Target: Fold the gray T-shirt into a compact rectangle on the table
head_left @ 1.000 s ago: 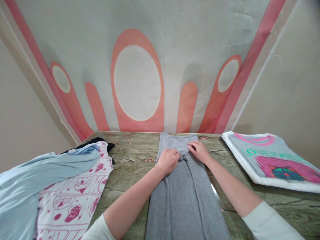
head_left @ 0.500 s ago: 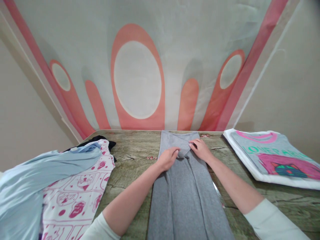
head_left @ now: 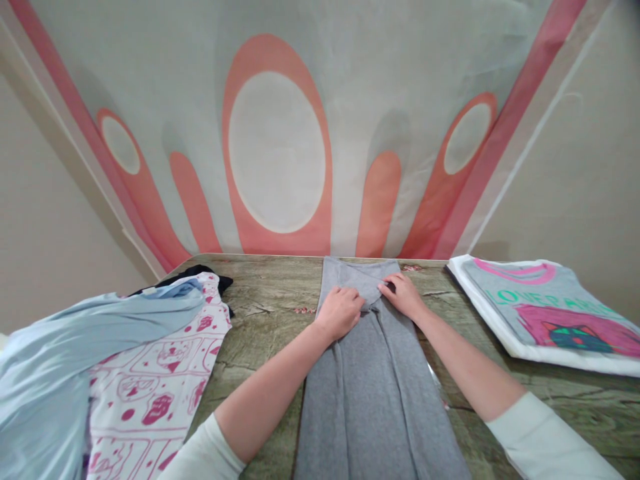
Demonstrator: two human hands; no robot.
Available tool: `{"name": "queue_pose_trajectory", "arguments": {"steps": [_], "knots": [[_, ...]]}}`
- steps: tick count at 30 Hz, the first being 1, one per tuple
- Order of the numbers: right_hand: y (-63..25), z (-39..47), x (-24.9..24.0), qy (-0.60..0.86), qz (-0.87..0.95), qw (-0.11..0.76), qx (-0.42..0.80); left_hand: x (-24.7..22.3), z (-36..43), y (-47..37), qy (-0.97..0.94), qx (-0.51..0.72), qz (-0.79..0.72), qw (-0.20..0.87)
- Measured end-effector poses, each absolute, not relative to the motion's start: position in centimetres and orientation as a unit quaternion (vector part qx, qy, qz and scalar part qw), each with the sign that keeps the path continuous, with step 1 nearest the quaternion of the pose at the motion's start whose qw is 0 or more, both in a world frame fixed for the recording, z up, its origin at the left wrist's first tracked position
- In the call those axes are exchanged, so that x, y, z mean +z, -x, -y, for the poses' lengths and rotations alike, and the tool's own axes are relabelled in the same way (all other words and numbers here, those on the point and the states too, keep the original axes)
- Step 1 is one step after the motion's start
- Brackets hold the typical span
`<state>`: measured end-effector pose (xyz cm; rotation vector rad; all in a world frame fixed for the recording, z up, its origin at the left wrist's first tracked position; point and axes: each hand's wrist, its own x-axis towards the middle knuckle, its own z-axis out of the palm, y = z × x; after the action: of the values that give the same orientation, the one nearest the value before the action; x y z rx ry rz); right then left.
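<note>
A long grey garment, its sides folded inward into a strip, runs from the table's far edge toward me. On its upper part rests my left hand, closed, with the fingers curled down against the cloth and the fingertips hidden. My right hand is at the garment's right edge, thumb and fingers bent in on the fabric. A small dark spot shows between them, and I cannot make out what it is. Between the two hands, slanting folds meet near the far end of the strip.
To the left, a light blue garment lies over a white garment with pink print, with black cloth behind. At right is a folded stack with a grey cat-print shirt on top. The wood-patterned table meets a decorated wall.
My left hand has turned over, its fingers curling further down onto the grey cloth. The right hand has curled its fingers more at the edge. The view has shifted slightly.
</note>
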<state>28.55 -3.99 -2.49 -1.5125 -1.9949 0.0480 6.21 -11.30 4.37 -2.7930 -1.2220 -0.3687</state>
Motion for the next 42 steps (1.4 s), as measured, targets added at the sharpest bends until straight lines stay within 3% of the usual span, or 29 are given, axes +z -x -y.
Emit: {"name": "queue_pose_trajectory", "arguments": {"steps": [3,7,9,16,20,23,27,32,42], "knots": [[-28.6,4.1,-2.5,0.576,0.755,0.313,0.023,3.3,10.5,-6.2,0.890,-0.165,0.423,-0.040],[-28.8,4.1,-2.7,0.570,0.759,0.313,0.030,2.2,8.6,-4.6,0.803,-0.285,0.473,-0.223],[-29.0,4.1,-2.6,0.567,0.759,0.317,0.035,2.1,8.2,-3.0,0.775,-0.313,0.490,-0.245],[-27.0,7.4,1.4,0.516,0.772,0.371,0.026,2.2,12.4,1.6,0.819,-0.245,0.499,-0.140],[-23.1,11.0,2.9,0.382,0.878,0.277,0.085,1.6,15.3,2.2,0.848,-0.207,0.477,-0.101],[-20.5,12.6,2.6,0.330,0.915,0.227,0.055,1.2,16.3,2.2,0.863,-0.176,0.467,-0.074],[-19.2,13.0,2.1,0.333,0.922,0.195,-0.024,0.9,16.6,2.1,0.870,-0.147,0.468,-0.053],[-19.8,13.1,2.4,0.360,0.903,0.223,-0.077,0.9,16.7,2.1,0.865,-0.147,0.477,-0.048],[-20.5,14.7,2.5,0.399,0.890,0.219,-0.009,1.2,16.9,2.3,0.880,-0.146,0.449,-0.059]]}}
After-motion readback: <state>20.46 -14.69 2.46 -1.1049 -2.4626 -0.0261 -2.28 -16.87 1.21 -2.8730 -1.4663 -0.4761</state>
